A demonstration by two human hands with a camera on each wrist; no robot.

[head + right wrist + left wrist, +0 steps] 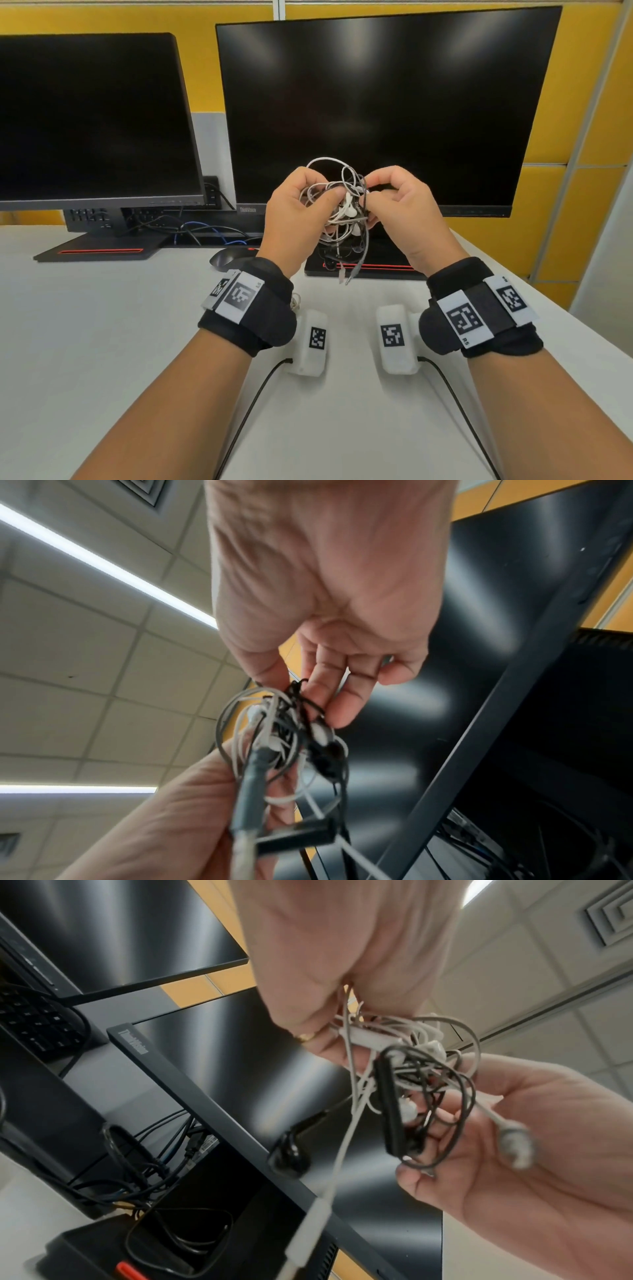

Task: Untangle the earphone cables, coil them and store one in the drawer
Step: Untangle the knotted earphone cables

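A tangle of white and black earphone cables [342,209] hangs in the air in front of the right monitor, held between both hands. My left hand [330,196] grips the left side of the bundle with curled fingers and thumb. My right hand [371,198] pinches black strands on the right side. In the left wrist view the tangle [411,1069] shows a black inline remote [390,1104], a dangling black earbud [291,1153] and a white plug [308,1229]. In the right wrist view my right hand [308,693] pinches the knot [284,737]. No drawer is in view.
Two dark monitors [376,109] [96,120] stand at the back of the white desk [102,342], with loose computer cables [191,229] between their bases. A dark mouse [229,257] lies just behind my left wrist. A yellow partition wall closes off the back.
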